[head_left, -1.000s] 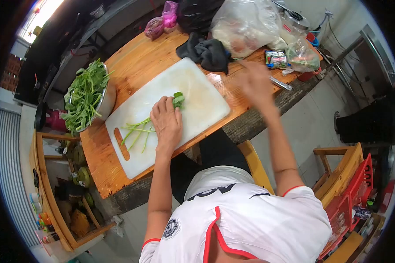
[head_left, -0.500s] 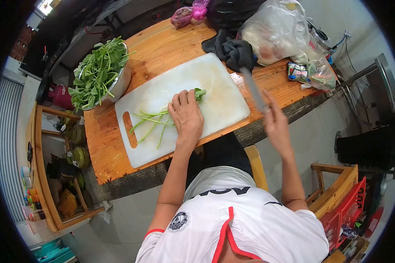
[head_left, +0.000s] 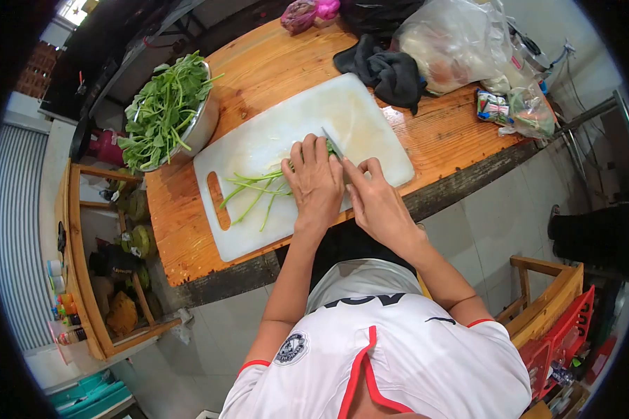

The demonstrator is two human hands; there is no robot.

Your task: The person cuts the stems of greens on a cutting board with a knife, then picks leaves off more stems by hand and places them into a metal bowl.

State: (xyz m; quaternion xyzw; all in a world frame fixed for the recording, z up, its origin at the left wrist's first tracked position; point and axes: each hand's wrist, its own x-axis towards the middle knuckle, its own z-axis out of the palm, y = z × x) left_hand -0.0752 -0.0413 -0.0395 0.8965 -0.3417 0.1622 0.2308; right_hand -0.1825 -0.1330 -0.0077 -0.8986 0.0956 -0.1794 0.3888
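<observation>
On the white cutting board (head_left: 367, 119) lies a small bunch of leafy greens (head_left: 256, 187), its thin stems spread to the left. My left hand (head_left: 314, 180) presses down on the bunch, fingers closed over it and hiding its middle. Held in my right hand (head_left: 381, 204) is a kitchen knife (head_left: 330, 142), its blade at the leafy end right beside my left fingers. Both hands are almost touching. Most of the knife's handle is hidden in my grip.
A metal bowl (head_left: 206, 124) heaped with leafy greens (head_left: 164, 112) stands left of the board. Behind it to the right are a dark cloth (head_left: 390, 70), a clear plastic bag (head_left: 451, 52) and small packets (head_left: 493, 107). The wooden table's (head_left: 258, 59) front edge is close to me.
My right hand has brought the knife from the right, off the board, in to the greens beside my left hand. My left hand stays on the bunch. The whole view has shifted slightly.
</observation>
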